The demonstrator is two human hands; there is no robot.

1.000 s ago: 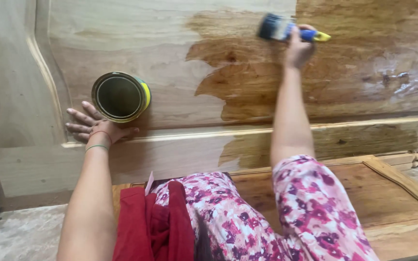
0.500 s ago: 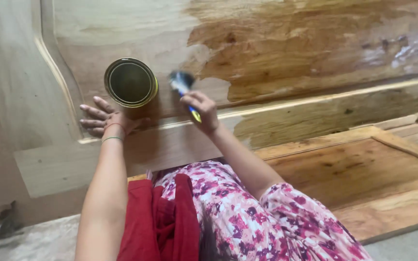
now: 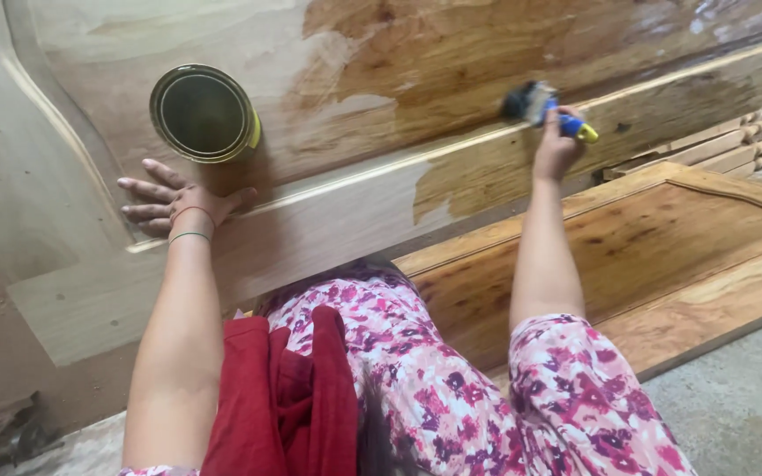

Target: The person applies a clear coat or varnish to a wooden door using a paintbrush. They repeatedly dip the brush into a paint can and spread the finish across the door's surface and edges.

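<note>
A large pale wooden panel (image 3: 328, 220) lies flat in front of me, its right part darkened by wet finish. My right hand (image 3: 556, 150) grips a paintbrush (image 3: 540, 107) with a blue and yellow handle, its dark bristles on the raised moulding at the stained area. My left hand (image 3: 169, 201) rests flat, fingers spread, on the unfinished wood. Just beyond its fingers stands an open round tin (image 3: 203, 113) with a yellow side.
A finished framed wooden panel (image 3: 663, 256) lies on the floor at right, with turned wooden pieces (image 3: 716, 145) behind it. Grey concrete floor (image 3: 734, 397) shows at lower right. My flowered clothing and a red cloth (image 3: 284, 397) fill the bottom centre.
My right hand has swung the brush from beside the tin out to the right, onto the moulding. The left hand stays flat by the tin. The view has shifted.
</note>
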